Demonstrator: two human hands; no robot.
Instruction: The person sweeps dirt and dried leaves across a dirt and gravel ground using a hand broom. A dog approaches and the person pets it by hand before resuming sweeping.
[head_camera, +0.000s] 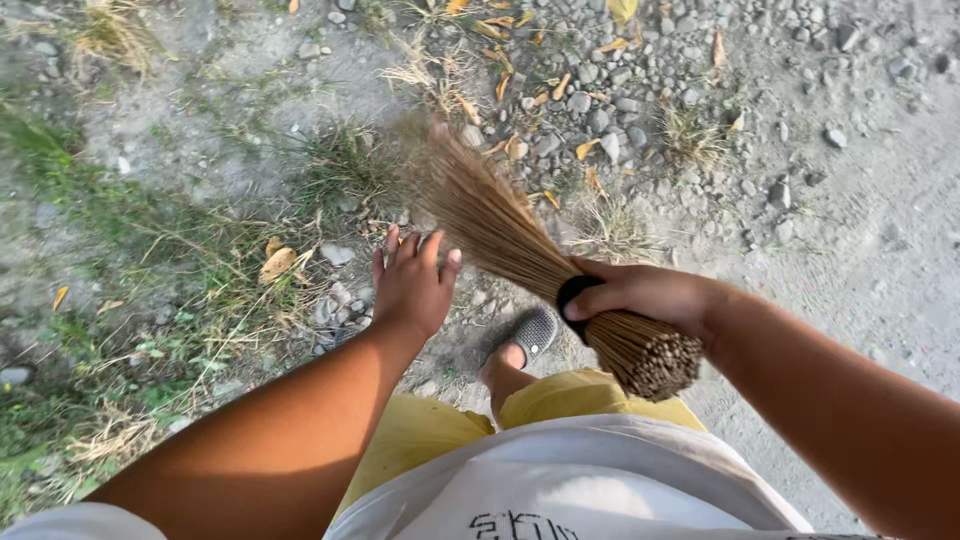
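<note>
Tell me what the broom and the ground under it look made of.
Broom: thin, stiff tan sticks, likely dried plant ribs, matte, cut ends showing, bound by a dark band in the right hand. Ground: dusty grey dirt with loose gravel.

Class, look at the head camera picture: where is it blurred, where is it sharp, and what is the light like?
Head view: the broom tips are smeared by motion blur, while the right hand gripping it, the open left hand and the gravel stay fairly sharp; light is soft and warm, with no hard shadows or glare; edges bow slightly.
</note>
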